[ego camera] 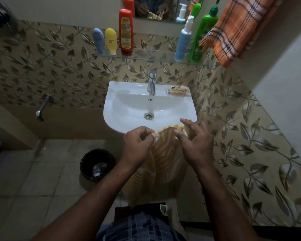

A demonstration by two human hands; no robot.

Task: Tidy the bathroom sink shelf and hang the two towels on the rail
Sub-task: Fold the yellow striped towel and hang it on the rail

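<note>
Left hand (139, 141) and right hand (196, 143), fingers curled, each pinch the top edge of the yellow striped towel (165, 162), hanging at 6 o'clock of the sink (122, 108); orange checked towel (236, 30) hangs at 1 o'clock.

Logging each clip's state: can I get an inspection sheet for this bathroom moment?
Surface: glass shelf holds five standing bottles, three left, two right.
Job's things: orange towel hangs upper right, rail unseen; yellow towel held before the sink.
Clutter: clear tray of small items on sink rim.
Hands: left hand and right hand both pinch the yellow towel's top edge.
Cables: nothing seen.
Surroundings: black bin on tiled floor, tap, leaf-patterned wall.
</note>
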